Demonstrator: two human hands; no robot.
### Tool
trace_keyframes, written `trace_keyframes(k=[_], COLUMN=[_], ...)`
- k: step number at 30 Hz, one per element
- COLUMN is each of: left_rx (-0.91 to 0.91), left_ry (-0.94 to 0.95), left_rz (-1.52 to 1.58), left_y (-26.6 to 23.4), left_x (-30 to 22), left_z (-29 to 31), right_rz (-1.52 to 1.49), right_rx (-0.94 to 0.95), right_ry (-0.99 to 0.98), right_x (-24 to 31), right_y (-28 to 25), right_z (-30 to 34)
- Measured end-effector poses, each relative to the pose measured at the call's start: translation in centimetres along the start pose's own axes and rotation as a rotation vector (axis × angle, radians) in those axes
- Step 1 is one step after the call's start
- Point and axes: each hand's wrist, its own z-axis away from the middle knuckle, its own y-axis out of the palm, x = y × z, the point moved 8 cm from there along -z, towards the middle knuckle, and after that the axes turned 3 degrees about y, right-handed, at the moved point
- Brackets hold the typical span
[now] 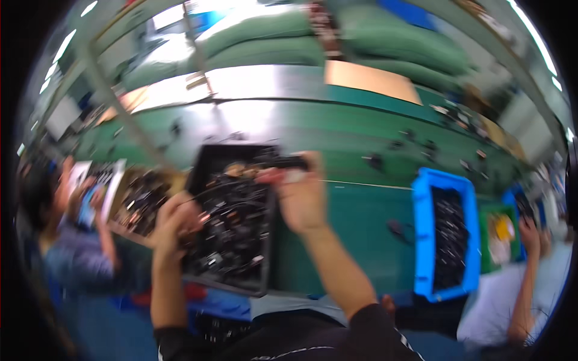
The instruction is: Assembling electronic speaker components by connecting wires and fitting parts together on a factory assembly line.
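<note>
The picture is blurred by motion. My right hand (299, 194) is raised over the far right corner of a black tray (203, 161) and is closed on a small black part (290, 162). A thin dark wire (232, 184) runs from that part back toward my left hand (174, 221), which pinches its other end at the tray's left edge. The tray is full of several small black wired parts (235, 234). Both forearms come up from the lower edge, in black sleeves.
A green conveyor belt (361, 138) runs across behind the tray, with several small black parts scattered on it. A blue bin (425, 240) of black parts stands to the right. One person sits at the left (66, 240), another at the right (524, 289).
</note>
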Motion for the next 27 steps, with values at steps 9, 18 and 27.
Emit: trace_keyframes(k=[9, 18, 27], left_rx=[0.020, 0.178, 0.134], left_ry=[0.115, -0.547, -0.648], left_rz=[-0.366, 0.729, 0.877], left_y=[0.7, 11.6, 18.3], left_x=[-3.0, 10.3, 25.7], left_z=[2.8, 5.2, 3.5], right_rz=[0.096, 0.602, 0.756], right_rx=[0.008, -0.376, -0.686], right_ry=[-0.126, 0.130, 0.033], right_x=[4.3, 13.6, 19.5], right_y=[3.0, -8.6, -18.3], right_z=[1.5, 10.5, 18.4])
